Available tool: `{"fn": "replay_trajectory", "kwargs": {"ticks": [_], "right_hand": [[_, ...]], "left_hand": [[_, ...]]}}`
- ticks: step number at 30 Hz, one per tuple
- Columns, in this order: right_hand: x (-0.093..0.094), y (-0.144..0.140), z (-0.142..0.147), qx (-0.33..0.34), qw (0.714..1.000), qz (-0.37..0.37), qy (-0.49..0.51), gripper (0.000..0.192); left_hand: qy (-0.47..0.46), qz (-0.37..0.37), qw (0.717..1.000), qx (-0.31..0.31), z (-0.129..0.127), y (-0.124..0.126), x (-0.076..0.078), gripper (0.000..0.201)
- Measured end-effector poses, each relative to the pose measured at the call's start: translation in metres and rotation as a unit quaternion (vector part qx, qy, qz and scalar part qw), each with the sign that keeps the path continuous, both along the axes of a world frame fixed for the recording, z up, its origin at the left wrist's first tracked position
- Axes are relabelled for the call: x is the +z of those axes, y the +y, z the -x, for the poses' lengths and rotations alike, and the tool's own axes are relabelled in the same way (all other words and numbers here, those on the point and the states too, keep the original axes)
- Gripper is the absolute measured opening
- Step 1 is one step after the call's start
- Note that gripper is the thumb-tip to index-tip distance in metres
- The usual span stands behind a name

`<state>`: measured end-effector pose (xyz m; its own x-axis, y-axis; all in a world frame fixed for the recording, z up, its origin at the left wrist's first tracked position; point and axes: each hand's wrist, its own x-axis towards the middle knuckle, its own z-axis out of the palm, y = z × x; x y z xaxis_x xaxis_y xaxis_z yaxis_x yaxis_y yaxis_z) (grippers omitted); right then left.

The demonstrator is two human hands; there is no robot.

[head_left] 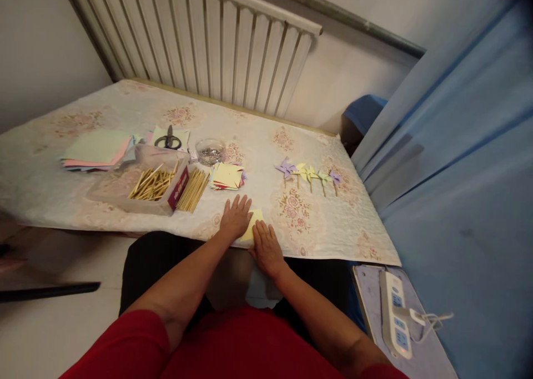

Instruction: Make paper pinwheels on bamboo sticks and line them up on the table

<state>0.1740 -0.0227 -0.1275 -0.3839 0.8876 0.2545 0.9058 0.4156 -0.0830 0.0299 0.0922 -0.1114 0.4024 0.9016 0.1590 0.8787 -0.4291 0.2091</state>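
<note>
my left hand [235, 217] lay flat, fingers spread and clasping nothing, pressing on the yellow paper square [254, 223] at the near edge of the tabletop [316, 229]. my right hand [265, 248] lay flat too, unclenched, covering the sheet's near corner. the square sat between both hands, turned like a diamond, its far corner pointing away from me. both hands touched it, so neither was nearer. the stack of cut squares [227, 176] lay just beyond my left fingers, the finished pinwheels [310, 173] off right.
</note>
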Motion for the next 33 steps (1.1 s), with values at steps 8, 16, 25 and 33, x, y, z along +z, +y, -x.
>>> {"fn": "replay_trajectory", "kwargs": {"ticks": [8, 16, 25, 33], "right_hand": [[-0.005, -0.019, -0.010, -0.019, 1.000, -0.004, 0.006, 0.074], [0.022, -0.019, -0.012, -0.006, 0.995, 0.015, 0.100, 0.077], [0.027, 0.034, 0.010, 0.067, 0.996, 0.050, 0.015, 0.069], [0.021, 0.042, -0.002, 0.040, 0.998, 0.046, -0.012, 0.069]], "left_hand": [[0.016, 0.023, 0.999, 0.028, 0.016, 0.005, 0.001, 0.056], [0.014, 0.021, 0.999, 0.030, 0.021, 0.004, 0.002, 0.056], [0.005, 0.009, 0.999, 0.031, 0.021, 0.002, 0.002, 0.056], [-0.001, 0.013, 0.999, 0.032, 0.022, 0.002, 0.002, 0.054]]}}
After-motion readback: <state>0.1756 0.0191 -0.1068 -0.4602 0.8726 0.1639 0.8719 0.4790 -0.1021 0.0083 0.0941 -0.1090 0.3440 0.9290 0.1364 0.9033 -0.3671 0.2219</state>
